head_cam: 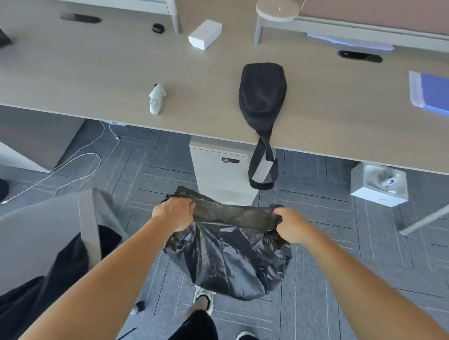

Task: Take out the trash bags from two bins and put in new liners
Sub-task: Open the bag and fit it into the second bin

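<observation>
A black plastic trash bag [228, 259] hangs in the air in front of me, above the carpet. My left hand [173, 212] grips its top edge on the left. My right hand [292, 225] grips the top edge on the right, and the rim is stretched between them. The bag's body sags below my hands and hides what is under it. A white square bin [380, 184] with a pale liner and some rubbish stands under the desk at the right.
A long wooden desk [92, 83] runs across ahead, with a black sling bag [261, 93], a white controller [156, 98], a white box [205, 34] and a blue folder [443, 92]. A grey chair [30, 236] with dark clothing stands left. A white cabinet [218, 167] and cables are under the desk.
</observation>
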Demonstrator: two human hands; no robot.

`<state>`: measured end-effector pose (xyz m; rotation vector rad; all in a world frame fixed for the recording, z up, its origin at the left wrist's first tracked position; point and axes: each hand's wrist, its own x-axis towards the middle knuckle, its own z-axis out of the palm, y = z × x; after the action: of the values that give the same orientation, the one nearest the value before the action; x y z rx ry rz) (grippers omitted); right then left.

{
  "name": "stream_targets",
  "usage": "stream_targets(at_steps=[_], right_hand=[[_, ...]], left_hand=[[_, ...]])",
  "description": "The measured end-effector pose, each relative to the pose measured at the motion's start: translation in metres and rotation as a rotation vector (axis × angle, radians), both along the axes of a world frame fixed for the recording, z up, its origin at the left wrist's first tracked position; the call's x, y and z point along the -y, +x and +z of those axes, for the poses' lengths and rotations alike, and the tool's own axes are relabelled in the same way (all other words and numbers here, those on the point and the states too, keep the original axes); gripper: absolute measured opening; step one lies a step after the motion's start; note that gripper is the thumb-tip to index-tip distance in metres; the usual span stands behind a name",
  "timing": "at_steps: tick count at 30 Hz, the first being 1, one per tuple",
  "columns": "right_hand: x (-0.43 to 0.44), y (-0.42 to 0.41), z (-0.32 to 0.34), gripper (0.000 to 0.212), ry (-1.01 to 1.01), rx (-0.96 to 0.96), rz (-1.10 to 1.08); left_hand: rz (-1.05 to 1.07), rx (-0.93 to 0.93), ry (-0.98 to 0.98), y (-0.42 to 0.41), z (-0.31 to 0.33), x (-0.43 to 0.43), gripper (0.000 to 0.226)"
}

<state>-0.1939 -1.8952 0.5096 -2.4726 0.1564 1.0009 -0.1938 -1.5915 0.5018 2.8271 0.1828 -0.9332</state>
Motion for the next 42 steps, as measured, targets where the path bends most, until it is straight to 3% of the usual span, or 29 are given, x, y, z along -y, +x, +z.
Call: stream_targets(at_steps=[7, 9, 12, 15, 21, 24, 29, 33, 38, 42], right_hand=[[-0.029, 0.069, -0.025, 0.06, -0.072, -0.011, -0.053], [-0.037, 0.084, -0.028, 0.065, -0.102, -0.014, -0.06], [-0.05, 0.099, -0.028, 0.06, -0.174, -0.058, -0.075], [-0.053, 0.102, -0.038, 0.078, -0.223, -0.099, -0.092], [-0.043, 0.091, -0.078, 0.077, -0.232, -0.205, -0.109], [-0.038, 0.086, -0.111, 0.081, -0.24, -0.183, -0.03], [-0.027, 0.077, -0.193, 0.096, -0.18, -0.157, -0.006], [-0.011, 0.063, -0.26, 0.09, -0.197, -0.176, 0.077], [0.021, 0.06, -0.286, 0.106, -0.287, -0.079, 0.142], [0.026, 0.07, -0.29, 0.101, -0.082, 0.076, 0.048]], left_hand=[[-0.03, 0.08, 0.056, 0.08, -0.026, -0.027, 0.046], [-0.006, 0.031, 0.049, 0.099, -0.031, -0.034, 0.061], [-0.057, -0.075, 0.033, 0.117, -0.045, -0.039, 0.106], [-0.1, -0.058, -0.029, 0.122, -0.065, -0.041, 0.12], [-0.13, -0.157, 0.016, 0.11, -0.099, -0.033, 0.112], [-0.163, -0.211, 0.053, 0.1, -0.131, -0.029, 0.095], [-0.207, -0.211, 0.035, 0.092, -0.2, -0.022, 0.089], [-0.242, -0.239, -0.009, 0.077, -0.247, -0.008, 0.088], [-0.296, -0.136, -0.189, 0.073, -0.269, 0.022, 0.067], [-0.327, -0.071, -0.202, 0.078, -0.268, 0.053, 0.053]])
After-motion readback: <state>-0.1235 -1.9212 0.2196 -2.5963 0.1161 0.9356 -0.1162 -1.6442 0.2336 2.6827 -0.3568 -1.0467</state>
